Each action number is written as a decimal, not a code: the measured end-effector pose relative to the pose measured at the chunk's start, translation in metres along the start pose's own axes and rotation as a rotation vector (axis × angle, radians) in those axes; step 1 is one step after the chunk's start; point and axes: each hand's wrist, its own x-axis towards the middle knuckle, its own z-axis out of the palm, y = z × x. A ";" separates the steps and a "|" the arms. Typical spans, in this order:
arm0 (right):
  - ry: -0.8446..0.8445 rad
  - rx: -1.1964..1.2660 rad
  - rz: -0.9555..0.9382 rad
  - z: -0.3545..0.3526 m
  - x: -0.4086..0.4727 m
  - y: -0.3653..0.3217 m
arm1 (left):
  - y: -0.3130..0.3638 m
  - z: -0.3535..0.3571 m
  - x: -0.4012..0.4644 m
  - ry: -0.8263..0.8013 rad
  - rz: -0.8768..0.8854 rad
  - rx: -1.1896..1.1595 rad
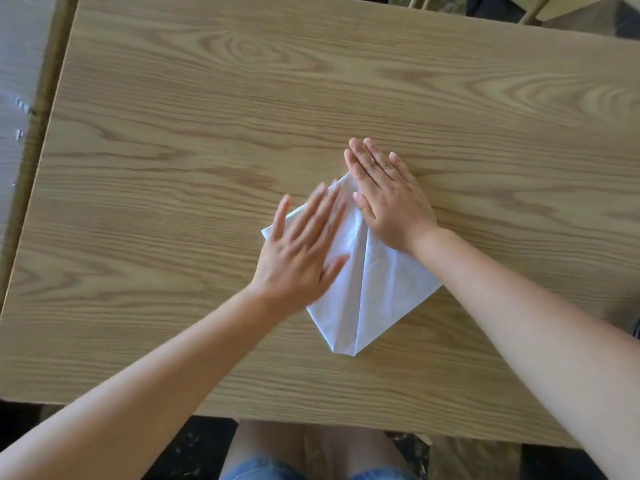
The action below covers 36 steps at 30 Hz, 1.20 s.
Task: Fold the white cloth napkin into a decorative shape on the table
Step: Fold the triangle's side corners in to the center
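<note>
The white cloth napkin (367, 296) lies on the wooden table (173, 168), folded into a kite-like shape with its point toward me and a crease down its middle. My left hand (301, 258) lies flat on the napkin's left flap, fingers spread and slightly blurred. My right hand (388, 199) presses flat on the upper right flap, its fingertips reaching past the cloth onto the wood. Both hands hide the napkin's far end.
The table's near edge (311, 415) runs just above my knees (311, 452). A pale wall or panel (17, 81) borders the table's left side. Chair parts (540, 8) show beyond the far right corner.
</note>
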 end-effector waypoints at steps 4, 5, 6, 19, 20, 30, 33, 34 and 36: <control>-0.009 -0.009 0.002 -0.001 -0.001 0.000 | -0.019 0.011 0.015 -0.132 -0.076 0.069; -0.017 -0.005 0.005 -0.001 -0.001 0.000 | -0.025 0.012 0.008 -0.132 -0.083 0.089; -0.027 0.001 0.009 -0.002 -0.002 0.000 | -0.029 0.011 0.000 -0.132 -0.094 0.099; 0.350 0.243 0.495 -0.020 -0.050 0.006 | -0.023 -0.023 0.049 -0.061 -0.311 -0.124; 0.313 0.273 0.505 -0.021 -0.052 0.006 | -0.019 -0.022 0.053 -0.075 -0.318 -0.125; 0.084 0.475 0.633 -0.039 -0.038 0.005 | -0.017 -0.019 0.074 -0.217 -0.449 -0.341; 0.048 0.636 0.683 -0.050 -0.037 0.006 | -0.019 -0.030 0.077 -0.248 -0.439 -0.403; 0.048 0.672 0.680 -0.056 -0.036 0.008 | -0.019 -0.036 0.080 -0.252 -0.428 -0.433; 0.099 0.690 0.634 -0.072 -0.033 0.013 | -0.019 -0.050 0.088 -0.219 -0.400 -0.472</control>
